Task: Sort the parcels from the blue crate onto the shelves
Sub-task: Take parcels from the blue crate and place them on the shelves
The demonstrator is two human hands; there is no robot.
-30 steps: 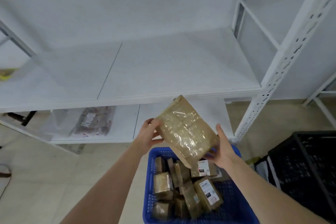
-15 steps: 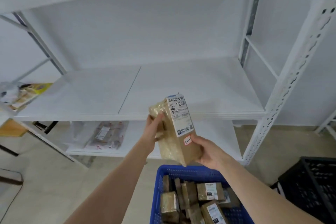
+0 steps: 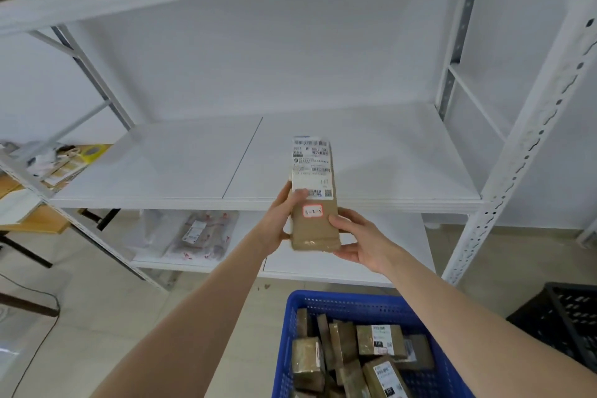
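The tape-wrapped brown parcel [image 3: 314,220] with a white label stands upright between both grips: left hand [image 3: 280,220] clasps its left edge, right hand [image 3: 357,239] cups its lower right corner, arms outstretched.
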